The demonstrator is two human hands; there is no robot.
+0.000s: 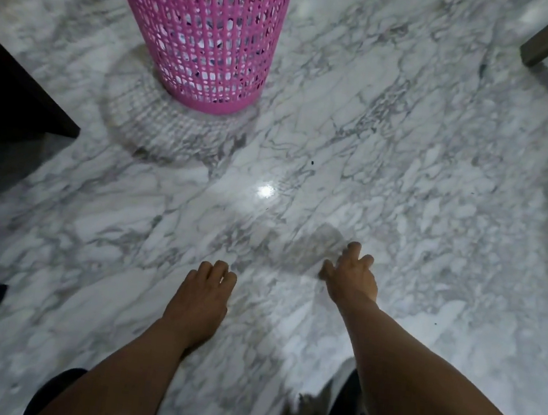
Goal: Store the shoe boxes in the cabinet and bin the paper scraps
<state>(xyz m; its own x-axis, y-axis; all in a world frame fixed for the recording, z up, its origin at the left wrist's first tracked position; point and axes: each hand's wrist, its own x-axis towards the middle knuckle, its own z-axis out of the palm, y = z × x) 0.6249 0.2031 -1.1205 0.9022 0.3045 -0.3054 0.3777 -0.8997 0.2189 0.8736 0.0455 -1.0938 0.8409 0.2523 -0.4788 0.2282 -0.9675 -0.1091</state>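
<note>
bin (pixel 198 29) ahead-left, upright, nearer left hand (pixel 201 296) | left fingers loosely curled, right hand (pixel 351 279) spread, both holding nothing | no scraps visible on floor (pixel 410 155)

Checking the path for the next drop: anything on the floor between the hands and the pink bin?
Nothing visible. Only bare marble floor lies between the left hand, the right hand and the pink bin. Dark furniture stands off to the left, clear of that line. Neither hand visibly holds any scrap.
</note>
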